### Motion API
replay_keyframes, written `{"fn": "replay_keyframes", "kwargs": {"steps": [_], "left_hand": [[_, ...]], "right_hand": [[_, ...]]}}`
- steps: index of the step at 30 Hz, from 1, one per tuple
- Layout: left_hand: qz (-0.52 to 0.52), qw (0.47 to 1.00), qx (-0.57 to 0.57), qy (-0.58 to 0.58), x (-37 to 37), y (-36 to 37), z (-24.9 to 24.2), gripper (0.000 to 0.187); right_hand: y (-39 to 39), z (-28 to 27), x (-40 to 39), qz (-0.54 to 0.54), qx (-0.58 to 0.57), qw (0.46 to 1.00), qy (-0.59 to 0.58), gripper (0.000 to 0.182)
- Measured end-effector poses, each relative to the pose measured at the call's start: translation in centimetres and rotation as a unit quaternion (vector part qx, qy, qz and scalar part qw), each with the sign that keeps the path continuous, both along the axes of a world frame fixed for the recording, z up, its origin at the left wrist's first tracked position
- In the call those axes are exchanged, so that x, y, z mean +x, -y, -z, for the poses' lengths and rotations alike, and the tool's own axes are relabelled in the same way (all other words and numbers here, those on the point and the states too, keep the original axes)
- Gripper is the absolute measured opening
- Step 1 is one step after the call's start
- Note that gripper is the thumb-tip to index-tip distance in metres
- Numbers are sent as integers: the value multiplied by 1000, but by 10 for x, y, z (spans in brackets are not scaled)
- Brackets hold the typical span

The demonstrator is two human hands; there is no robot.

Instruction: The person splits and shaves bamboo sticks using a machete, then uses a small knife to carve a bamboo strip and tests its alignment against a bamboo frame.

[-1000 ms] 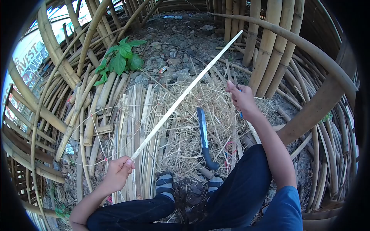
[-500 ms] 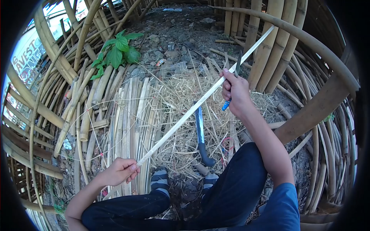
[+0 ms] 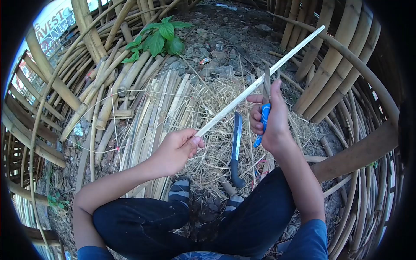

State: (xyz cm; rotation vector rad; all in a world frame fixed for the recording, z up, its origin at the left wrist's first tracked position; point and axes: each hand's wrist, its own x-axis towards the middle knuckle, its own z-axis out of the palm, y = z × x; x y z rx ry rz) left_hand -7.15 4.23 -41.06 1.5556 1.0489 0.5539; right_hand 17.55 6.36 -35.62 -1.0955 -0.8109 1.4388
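Note:
A long pale bamboo strip (image 3: 238, 99) slants up from left to right in front of me. Its lower end is pinched between the thumb and fingers of my left hand (image 3: 180, 149). My right hand (image 3: 274, 119) is wrapped round the blue handle of a knife (image 3: 265, 113), thumb raised. The knife's blade stands upright against the strip, crossing it partway along its upper half. Below, a machete (image 3: 236, 143) with a dark curved handle lies on the heap of thin shavings (image 3: 208, 160), between my feet and the strip.
Split bamboo slats (image 3: 149, 117) lie in a row at left, beside bamboo poles (image 3: 108, 106). A leafy green plant (image 3: 158, 37) grows behind them. Upright bamboo (image 3: 342, 56) and a curved bamboo rail (image 3: 368, 65) stand at right. Stony ground (image 3: 216, 39) stretches ahead.
My left hand has moved up and right with the strip's lower end. My right hand has lowered slightly and its thumb has lifted off the strip. The view has shifted a little.

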Motion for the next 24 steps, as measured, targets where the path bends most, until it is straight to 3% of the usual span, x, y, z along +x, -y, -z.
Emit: {"fn": "replay_keyframes", "kwargs": {"steps": [3,5,7,8,11,16,24], "left_hand": [[-15,1000,7,13,-4,3,-7,26],[7,1000,7,29,-6,5,-12,28],[11,999,-24,47,-5,10,-19,25],[13,996,-53,67,-4,12,-22,23],[45,988,-102,108,-4,18,-22,24],[37,994,-53,87,-5,26,-27,25],[36,997,19,61,-7,27,-32,32]], "right_hand": [[20,8,10,-73,-30,997,-3,54],[35,9,-1,-144,29,977,151,46],[45,26,-14,-229,104,942,222,37],[50,27,-19,-280,50,934,215,31],[52,28,-29,-355,25,911,210,28],[51,20,-24,-339,13,923,182,27],[49,16,-9,-224,45,946,232,25]]}}
